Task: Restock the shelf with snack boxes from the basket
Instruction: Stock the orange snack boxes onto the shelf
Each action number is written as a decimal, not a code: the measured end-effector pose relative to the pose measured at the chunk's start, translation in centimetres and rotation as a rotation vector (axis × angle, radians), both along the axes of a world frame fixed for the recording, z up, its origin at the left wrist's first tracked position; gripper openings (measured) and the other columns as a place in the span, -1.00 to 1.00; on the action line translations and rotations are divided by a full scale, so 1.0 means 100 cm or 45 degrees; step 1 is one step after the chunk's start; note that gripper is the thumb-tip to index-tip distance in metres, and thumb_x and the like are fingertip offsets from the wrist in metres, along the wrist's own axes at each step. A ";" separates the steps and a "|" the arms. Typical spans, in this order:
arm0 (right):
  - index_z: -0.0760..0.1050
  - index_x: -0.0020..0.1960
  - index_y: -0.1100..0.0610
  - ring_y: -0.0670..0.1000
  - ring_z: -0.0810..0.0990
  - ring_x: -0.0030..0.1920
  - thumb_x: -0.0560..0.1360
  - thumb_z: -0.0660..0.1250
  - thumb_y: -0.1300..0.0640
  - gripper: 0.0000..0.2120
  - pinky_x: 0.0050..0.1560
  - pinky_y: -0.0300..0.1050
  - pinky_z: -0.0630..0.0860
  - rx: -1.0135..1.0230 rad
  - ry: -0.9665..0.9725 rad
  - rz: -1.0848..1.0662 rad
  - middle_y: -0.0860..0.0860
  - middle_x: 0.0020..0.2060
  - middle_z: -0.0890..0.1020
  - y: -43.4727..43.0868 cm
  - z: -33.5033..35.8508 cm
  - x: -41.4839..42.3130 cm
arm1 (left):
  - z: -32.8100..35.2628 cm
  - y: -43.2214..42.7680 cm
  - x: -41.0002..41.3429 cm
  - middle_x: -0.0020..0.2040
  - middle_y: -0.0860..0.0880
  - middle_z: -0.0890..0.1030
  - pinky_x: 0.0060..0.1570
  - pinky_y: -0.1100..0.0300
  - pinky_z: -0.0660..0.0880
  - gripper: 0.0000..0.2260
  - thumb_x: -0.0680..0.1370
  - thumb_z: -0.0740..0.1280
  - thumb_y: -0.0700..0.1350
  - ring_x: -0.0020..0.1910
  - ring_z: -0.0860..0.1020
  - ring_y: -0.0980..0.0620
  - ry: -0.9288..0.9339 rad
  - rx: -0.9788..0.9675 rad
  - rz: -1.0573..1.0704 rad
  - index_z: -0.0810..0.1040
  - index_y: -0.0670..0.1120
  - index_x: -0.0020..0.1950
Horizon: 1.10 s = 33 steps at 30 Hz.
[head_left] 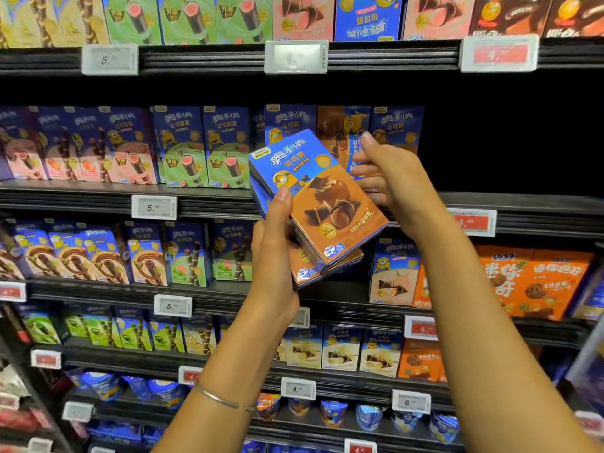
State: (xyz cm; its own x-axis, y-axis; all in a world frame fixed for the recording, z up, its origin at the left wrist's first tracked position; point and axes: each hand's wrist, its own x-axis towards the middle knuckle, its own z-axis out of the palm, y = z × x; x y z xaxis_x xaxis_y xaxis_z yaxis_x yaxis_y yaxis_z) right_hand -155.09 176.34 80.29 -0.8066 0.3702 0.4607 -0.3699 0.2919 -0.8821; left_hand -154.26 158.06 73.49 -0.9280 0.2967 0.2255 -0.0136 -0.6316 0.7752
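Head view, single frame. The shelf (98,191) at hand height carries upright cartons in a row: pink-fronted wafer-roll boxes (81,148) at the left, green-fronted boxes (202,148) next, then blue-and-brown boxes (340,132) of the same print as those in hand. Right of these the shelf bay is dark and I cannot make out its contents. A white price tag (153,207) sits on the shelf rail below the green boxes. The snack boxes (327,204) are a small stack held in front of that shelf, tilted, top ends leaning left, brown fronts toward the camera; at least two are visible, the lower one showing beneath the top one. Left grip (274,246) is clamped on the stack from the left side, thumb (282,197) pressed flat on the front of the top box, the other fingers hidden behind. A thin bracelet (215,398) is on that wrist. Right grip (382,171) is raised just behind the stack's upper right, fingers (359,158) spread and touching the edge of a shelved blue-and-brown box; whether they pinch it or only rest against it, cannot tell.
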 end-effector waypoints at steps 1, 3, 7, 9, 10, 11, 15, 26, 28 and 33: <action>0.66 -0.06 -0.01 -0.05 0.74 -0.18 0.44 0.38 -0.39 -0.56 -0.28 -0.17 0.61 -0.005 -0.106 0.204 -0.02 -0.11 0.75 -0.002 0.003 0.012 | 0.000 0.002 0.000 0.32 -0.19 0.66 0.36 -0.39 0.47 -0.26 0.43 0.46 0.27 0.30 0.64 -0.28 0.015 -0.033 -0.002 0.49 -0.11 0.49; 0.68 0.02 -0.07 0.05 0.76 -0.05 0.41 0.42 -0.38 -0.58 -0.14 -0.06 0.67 0.186 -0.194 0.373 0.02 -0.01 0.75 -0.002 0.001 0.026 | 0.001 0.005 -0.001 0.33 -0.20 0.66 0.35 -0.35 0.50 -0.17 0.36 0.49 0.29 0.28 0.65 -0.27 0.024 -0.070 0.004 0.44 -0.13 0.51; 0.67 -0.02 -0.08 0.07 0.77 -0.09 0.44 0.48 -0.23 -0.75 -0.21 -0.17 0.65 0.258 -0.129 0.283 0.02 -0.08 0.76 -0.002 -0.007 0.042 | 0.002 0.011 -0.004 0.32 -0.16 0.67 0.36 -0.31 0.51 -0.20 0.38 0.49 0.32 0.27 0.66 -0.25 0.051 -0.135 -0.025 0.46 -0.07 0.51; 0.68 -0.01 -0.03 0.08 0.77 -0.11 0.47 0.48 -0.17 -0.77 -0.22 -0.15 0.65 0.197 -0.128 0.246 0.05 -0.10 0.76 0.001 -0.009 0.045 | 0.000 0.016 -0.005 0.33 -0.13 0.67 0.37 -0.32 0.49 -0.22 0.41 0.46 0.39 0.30 0.65 -0.24 0.058 -0.164 -0.064 0.47 -0.01 0.51; 0.69 -0.01 -0.03 0.09 0.77 -0.12 0.48 0.47 -0.15 -0.79 -0.22 -0.14 0.66 0.177 -0.116 0.230 0.05 -0.11 0.77 0.001 -0.010 0.046 | 0.000 0.018 -0.005 0.33 -0.12 0.67 0.37 -0.34 0.48 -0.20 0.38 0.43 0.42 0.30 0.65 -0.24 0.051 -0.173 -0.069 0.48 0.02 0.51; 0.70 -0.02 -0.04 0.08 0.77 -0.12 0.49 0.46 -0.14 -0.81 -0.23 -0.14 0.66 0.160 -0.098 0.216 0.05 -0.11 0.77 0.001 -0.012 0.047 | -0.001 0.020 -0.005 0.33 -0.11 0.68 0.36 -0.35 0.48 -0.18 0.36 0.40 0.45 0.29 0.65 -0.23 0.035 -0.179 -0.071 0.47 0.03 0.51; 0.69 0.00 0.00 0.05 0.77 -0.12 0.55 0.42 -0.05 -0.85 -0.28 -0.13 0.64 -0.058 -0.003 0.129 0.05 -0.11 0.77 0.003 -0.018 0.048 | -0.007 0.025 -0.010 0.29 -0.13 0.69 0.31 -0.36 0.53 -0.32 0.50 0.41 0.31 0.26 0.67 -0.23 -0.047 -0.155 -0.070 0.46 -0.02 0.51; 0.51 0.28 0.08 -0.10 0.72 -0.02 0.52 0.47 0.09 -0.64 -0.13 -0.11 0.69 -0.160 0.309 -0.491 -0.01 0.06 0.70 0.062 -0.009 0.015 | -0.006 0.023 -0.020 0.26 -0.14 0.71 0.19 -0.15 0.64 -0.53 0.62 0.43 0.00 0.19 0.71 -0.18 -0.084 -0.080 0.018 0.49 -0.12 0.49; 0.51 0.27 0.04 -0.23 0.68 -0.05 0.52 0.46 0.08 -0.66 -0.19 -0.28 0.63 -0.055 0.323 -0.561 -0.08 0.04 0.67 0.067 -0.009 0.004 | -0.003 0.025 -0.020 0.27 -0.15 0.70 0.21 -0.16 0.63 -0.52 0.62 0.43 -0.01 0.21 0.69 -0.19 -0.073 -0.081 0.018 0.48 -0.12 0.50; 0.52 0.31 0.03 -0.35 0.54 -0.17 0.55 0.44 0.04 -0.65 -0.33 -0.55 0.39 0.128 0.248 -0.762 -0.15 -0.01 0.59 0.073 -0.016 -0.015 | 0.000 0.029 -0.021 0.24 -0.11 0.72 0.18 -0.16 0.64 -0.54 0.61 0.44 0.00 0.18 0.71 -0.16 -0.057 -0.096 0.025 0.48 -0.07 0.49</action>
State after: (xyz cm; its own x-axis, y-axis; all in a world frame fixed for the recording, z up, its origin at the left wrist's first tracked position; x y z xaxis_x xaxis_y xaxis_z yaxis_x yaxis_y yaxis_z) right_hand -156.61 183.62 78.69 -0.3714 0.6781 0.6343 -0.2682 0.5756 -0.7725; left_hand -156.32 160.99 73.46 -0.9424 0.2931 0.1614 -0.0376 -0.5722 0.8193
